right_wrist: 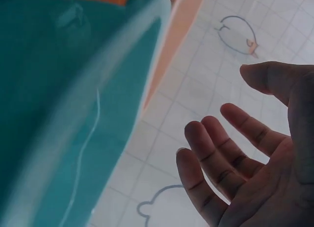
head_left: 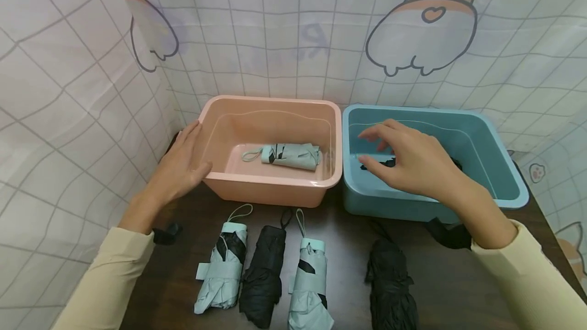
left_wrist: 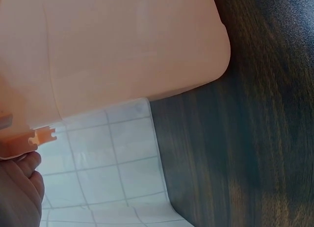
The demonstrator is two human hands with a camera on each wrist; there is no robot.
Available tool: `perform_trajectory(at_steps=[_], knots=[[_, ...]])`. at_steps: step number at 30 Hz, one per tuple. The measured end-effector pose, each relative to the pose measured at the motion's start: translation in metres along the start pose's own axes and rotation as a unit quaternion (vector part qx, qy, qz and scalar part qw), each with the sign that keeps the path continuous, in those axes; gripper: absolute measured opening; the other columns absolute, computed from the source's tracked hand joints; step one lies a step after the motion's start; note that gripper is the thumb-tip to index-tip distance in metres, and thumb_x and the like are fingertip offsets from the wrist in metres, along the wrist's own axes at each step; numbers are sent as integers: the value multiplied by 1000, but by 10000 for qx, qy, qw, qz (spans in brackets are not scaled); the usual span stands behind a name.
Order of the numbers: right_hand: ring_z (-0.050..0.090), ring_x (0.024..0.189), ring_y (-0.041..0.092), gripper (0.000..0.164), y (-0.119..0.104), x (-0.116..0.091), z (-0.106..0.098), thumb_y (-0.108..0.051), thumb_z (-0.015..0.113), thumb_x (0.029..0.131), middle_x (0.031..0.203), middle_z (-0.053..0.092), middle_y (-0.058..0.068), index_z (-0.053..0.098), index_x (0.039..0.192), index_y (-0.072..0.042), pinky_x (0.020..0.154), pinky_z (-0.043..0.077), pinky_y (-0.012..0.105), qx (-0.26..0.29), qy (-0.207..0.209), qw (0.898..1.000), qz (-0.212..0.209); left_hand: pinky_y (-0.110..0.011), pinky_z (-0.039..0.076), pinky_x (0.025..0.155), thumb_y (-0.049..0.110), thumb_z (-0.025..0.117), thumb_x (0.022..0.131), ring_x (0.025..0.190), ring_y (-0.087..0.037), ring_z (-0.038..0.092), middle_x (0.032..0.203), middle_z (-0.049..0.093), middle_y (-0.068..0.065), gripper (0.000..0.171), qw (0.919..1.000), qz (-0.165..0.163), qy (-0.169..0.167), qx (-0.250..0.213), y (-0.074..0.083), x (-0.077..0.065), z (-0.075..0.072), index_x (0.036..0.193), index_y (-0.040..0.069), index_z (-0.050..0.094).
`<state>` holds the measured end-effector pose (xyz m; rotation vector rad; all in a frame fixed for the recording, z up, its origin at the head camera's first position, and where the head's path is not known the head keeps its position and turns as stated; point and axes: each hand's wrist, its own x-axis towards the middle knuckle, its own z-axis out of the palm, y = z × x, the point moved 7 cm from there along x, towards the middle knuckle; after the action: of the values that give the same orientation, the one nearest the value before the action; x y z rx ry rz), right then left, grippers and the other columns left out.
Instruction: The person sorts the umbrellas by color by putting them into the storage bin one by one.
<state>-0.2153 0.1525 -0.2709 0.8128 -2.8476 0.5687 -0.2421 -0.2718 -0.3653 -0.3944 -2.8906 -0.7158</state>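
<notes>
At the left end of the peach basin (head_left: 270,187), my left hand (head_left: 176,167) rests against the rim, its fingers fairly straight and the thumb near the front corner. In the left wrist view its fingertips touch the rim's underside. A folded mint-green umbrella (head_left: 293,156) with a wrist loop lies on that basin's floor. My right hand (head_left: 408,159) hovers over the blue basin (head_left: 458,116), fingers loosely spread and holding nothing. Beneath it a black folded umbrella (head_left: 390,162) lies in the blue basin, mostly hidden by the hand.
Several folded umbrellas lie on the dark wooden table (head_left: 344,269) in front: a mint-green umbrella (head_left: 223,266), a black umbrella (head_left: 263,274), another mint-green umbrella (head_left: 311,281) and a black umbrella (head_left: 391,284) farther right. A white gridded cloth (head_left: 275,29) hangs behind the basins, which stand side by side.
</notes>
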Motion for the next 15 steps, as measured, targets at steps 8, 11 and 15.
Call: perform_trajectory(at_steps=[8,11,15], knots=[[59,82,6,38,5,-41,8,-31,82,91,99,67,-6,73,127,-24,61,47,27,32,622,9980,50,-72,29,123,31,61,93,159,-51,26,175,24,-20,88,10000,16,51,-4,-2,0,3,168,3,23],[56,80,7,40,8,-60,13,-29,83,90,94,64,-7,72,129,-22,61,47,26,47,659,9976,219,-72,30,123,30,61,93,158,-52,27,175,24,-20,88,10000,62,67,-19,-2,0,3,168,2,24],[56,77,7,40,16,-87,23,-27,84,90,96,65,-6,72,127,-20,59,46,24,92,657,9964,524,-73,29,123,28,62,93,158,-52,27,174,25,-21,88,9999,119,104,-30,-1,1,2,167,1,24]])
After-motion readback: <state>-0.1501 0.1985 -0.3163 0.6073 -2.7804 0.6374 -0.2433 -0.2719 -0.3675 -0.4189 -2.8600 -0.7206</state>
